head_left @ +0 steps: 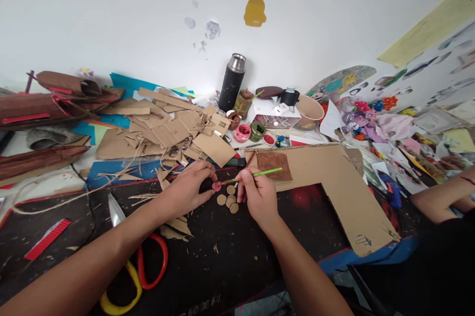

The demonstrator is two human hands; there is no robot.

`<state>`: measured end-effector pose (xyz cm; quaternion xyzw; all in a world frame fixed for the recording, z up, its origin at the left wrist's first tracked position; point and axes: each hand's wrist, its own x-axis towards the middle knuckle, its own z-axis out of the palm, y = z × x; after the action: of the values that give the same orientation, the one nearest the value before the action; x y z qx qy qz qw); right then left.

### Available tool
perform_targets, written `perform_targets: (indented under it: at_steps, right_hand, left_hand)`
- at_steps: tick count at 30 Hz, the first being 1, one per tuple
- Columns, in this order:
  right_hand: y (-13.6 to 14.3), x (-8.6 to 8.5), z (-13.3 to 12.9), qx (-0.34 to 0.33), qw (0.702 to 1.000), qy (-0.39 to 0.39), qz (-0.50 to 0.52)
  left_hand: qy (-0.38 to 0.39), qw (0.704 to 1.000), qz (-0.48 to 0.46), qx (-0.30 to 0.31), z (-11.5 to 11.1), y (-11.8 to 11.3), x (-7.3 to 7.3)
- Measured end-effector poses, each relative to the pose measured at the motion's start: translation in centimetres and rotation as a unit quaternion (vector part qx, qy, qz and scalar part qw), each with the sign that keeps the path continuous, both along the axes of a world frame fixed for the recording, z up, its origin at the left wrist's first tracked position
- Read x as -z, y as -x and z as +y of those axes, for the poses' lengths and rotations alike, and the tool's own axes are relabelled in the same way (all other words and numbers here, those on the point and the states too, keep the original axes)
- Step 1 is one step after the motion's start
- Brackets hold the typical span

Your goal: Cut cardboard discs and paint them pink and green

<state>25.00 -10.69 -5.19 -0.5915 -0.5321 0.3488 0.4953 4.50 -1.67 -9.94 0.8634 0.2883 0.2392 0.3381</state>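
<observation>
Between the thumb and fingers of my left hand (195, 184) is a small cardboard disc (216, 186), its face painted pinkish red. My right hand (259, 197) grips a thin paintbrush (267, 172) with a green handle, and the brush tip meets the disc. Just below the brush, several plain cardboard discs (230, 200) lie in a loose cluster on the dark tabletop. Open pots of red paint (242, 132) and green paint (257, 131) stand farther back.
Scissors (139, 266) with red and yellow handles lie beneath my left forearm. A heap of cardboard scraps (174, 123) fills the back left, beside a black thermos (232, 83). An L-shaped cardboard piece (345, 192) spreads to the right. Another person's arm (441, 194) rests at far right.
</observation>
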Motion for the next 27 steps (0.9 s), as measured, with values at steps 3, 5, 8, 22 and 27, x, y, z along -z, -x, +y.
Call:
perform_targets:
  at_steps: [3, 5, 8, 22, 27]
  right_hand:
    - [0.19, 0.05, 0.13, -0.006, 1.0, -0.001, -0.026]
    - [0.18, 0.06, 0.27, -0.005, 0.999, -0.004, -0.041]
    - [0.02, 0.04, 0.43, -0.004, 0.998, -0.007, -0.06]
    - [-0.06, 0.07, -0.08, -0.009, 1.0, 0.01, -0.025]
    - [-0.27, -0.12, -0.12, 0.004, 0.998, 0.0, -0.059]
  left_hand:
    - [0.004, 1.0, -0.003, 0.002, -0.01, 0.0, -0.07]
    - [0.002, 1.0, -0.003, 0.001, -0.03, 0.0, -0.11]
    - [-0.001, 1.0, -0.003, -0.003, -0.08, -0.01, -0.1]
    - [0.001, 1.0, -0.002, 0.001, -0.02, -0.06, -0.08]
    - [0.002, 1.0, -0.002, -0.004, -0.06, -0.04, -0.1]
